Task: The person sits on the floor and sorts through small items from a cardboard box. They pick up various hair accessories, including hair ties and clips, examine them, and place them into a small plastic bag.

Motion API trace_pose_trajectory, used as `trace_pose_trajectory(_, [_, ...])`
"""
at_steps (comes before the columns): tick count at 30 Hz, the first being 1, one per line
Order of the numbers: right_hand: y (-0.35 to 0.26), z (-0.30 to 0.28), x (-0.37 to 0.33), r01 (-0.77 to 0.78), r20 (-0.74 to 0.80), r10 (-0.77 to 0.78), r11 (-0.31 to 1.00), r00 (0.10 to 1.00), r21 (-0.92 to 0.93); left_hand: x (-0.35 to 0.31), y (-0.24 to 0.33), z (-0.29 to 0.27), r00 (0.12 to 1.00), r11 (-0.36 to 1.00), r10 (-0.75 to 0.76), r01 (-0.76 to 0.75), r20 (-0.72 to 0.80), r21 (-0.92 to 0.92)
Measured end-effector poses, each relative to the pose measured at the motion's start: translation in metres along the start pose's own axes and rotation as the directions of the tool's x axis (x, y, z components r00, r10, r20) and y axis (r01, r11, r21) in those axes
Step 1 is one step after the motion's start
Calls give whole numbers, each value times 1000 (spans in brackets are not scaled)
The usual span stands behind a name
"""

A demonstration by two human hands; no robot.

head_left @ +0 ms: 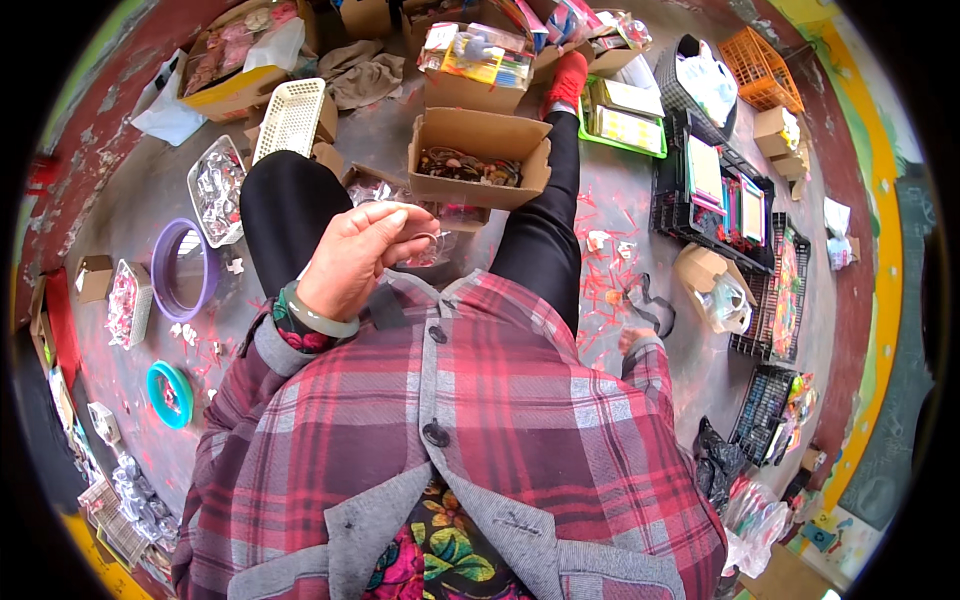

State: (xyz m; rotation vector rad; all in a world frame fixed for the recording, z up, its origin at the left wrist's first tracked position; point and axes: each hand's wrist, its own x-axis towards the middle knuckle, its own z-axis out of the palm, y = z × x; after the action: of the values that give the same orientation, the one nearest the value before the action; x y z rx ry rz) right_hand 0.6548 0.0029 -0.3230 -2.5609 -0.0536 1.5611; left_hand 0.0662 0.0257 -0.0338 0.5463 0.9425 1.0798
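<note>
- The left hand (358, 258) is raised in front of the chest, near the middle of the view, its fingers curled together and pinched on a small clear plastic packet (432, 246) that sticks out toward 3 o'clock of the hand.
- A pale green bangle (315, 318) circles the left wrist, just above the cuff of the red plaid jacket (520, 400).
- The right hand (634, 338) is low at 3 o'clock of the jacket, mostly hidden behind the sleeve; only a small part shows, so whether it is open or closed I cannot tell.
- The two hands are well apart, with the body between them.
- At 12 o'clock of the left hand, between the black-trousered legs, sits an open cardboard box (480, 158) with small dark items inside.
- Just below that box lies a tray of clear packets (375, 190), near the held packet.
- At 9 o'clock of the left hand a purple round basin (160, 268) rests on the floor, with a clear tray (217, 188) of small shiny pieces just above it.
- A white slotted basket (290, 118) lies at 11 o'clock.
- A teal round lid (170, 395) lies at 8 o'clock.
- Red scraps (610, 270) litter the grey floor at 3 o'clock of the right leg.
- Black crates (720, 190) with coloured packs stand at 2 o'clock.
</note>
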Motion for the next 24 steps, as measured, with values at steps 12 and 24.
trace_pose_trajectory(12, [-105, 47, -197, 610, 482, -794, 599, 370, 519, 4, -3, 1, 999, 1000, -25, 25, 32, 6])
trace_pose_trajectory(24, [-44, 20, -37, 297, -97, -291, 953, 952, 54, 1, -8, -1, 1000, 1000, 1, -1, 15, -7])
